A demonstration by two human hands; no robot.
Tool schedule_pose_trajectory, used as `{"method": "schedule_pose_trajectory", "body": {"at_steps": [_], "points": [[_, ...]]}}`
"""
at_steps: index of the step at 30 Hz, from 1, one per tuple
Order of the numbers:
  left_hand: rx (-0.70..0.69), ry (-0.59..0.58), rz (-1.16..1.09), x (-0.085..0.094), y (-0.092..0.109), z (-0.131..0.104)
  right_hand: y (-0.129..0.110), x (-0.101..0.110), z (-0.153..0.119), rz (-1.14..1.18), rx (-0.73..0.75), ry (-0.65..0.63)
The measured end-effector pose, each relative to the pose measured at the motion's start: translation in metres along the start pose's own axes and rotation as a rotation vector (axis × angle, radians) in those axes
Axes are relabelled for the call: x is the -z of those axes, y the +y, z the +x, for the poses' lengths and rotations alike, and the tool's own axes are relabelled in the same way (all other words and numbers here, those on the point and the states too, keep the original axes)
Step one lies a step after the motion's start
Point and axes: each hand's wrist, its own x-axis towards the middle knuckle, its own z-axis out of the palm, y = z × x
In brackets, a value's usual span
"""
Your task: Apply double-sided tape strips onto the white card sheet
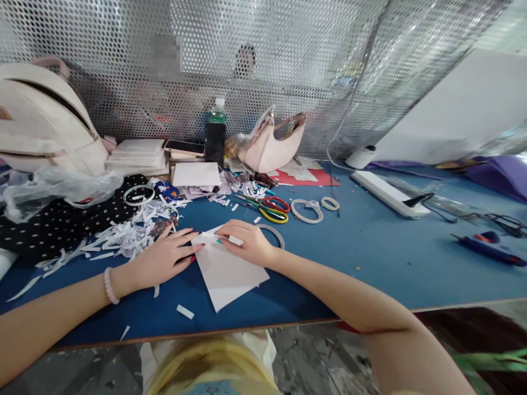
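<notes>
A white sheet of paper (230, 277) lies at an angle on the blue table, near its front edge. My left hand (164, 257) rests flat beside it, fingers spread, fingertips at the sheet's upper left edge. Over the sheet's upper part is my right hand (247, 241), its fingers bent and pressed together; a small white strip (235, 240) shows by its fingers. Paper scraps (127, 236) are heaped left of my left hand. A roll of tape (275, 235) lies partly behind my right hand.
Scissors (274, 210) and tape rolls (307, 211) lie beyond my right hand. Further back stand a pink handbag (272, 145), a bottle (218, 112) and stacked white paper (138, 153). At right are a power strip (389, 193) and a glue gun (492, 248). A backpack (45, 120) stands left.
</notes>
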Motion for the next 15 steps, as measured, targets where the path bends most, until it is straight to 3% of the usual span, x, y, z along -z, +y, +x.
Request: {"method": "schedule_pose_trajectory", "body": {"at_steps": [4, 9, 15], "points": [[-0.090, -0.007, -0.026, 0.0013, 0.0017, -0.0006, -0.0032, 0.0040, 0.0029, 0.105, -0.047, -0.032], [-0.196, -0.032, -0.049, 0.0055, 0.0047, -0.0005, -0.0051, 0.0044, 0.0022, 0.198, -0.058, -0.161], [-0.213, 0.005, -0.054, 0.0077, 0.0016, -0.0007, 0.0002, 0.0037, -0.0030, 0.243, -0.088, -0.259]]}}
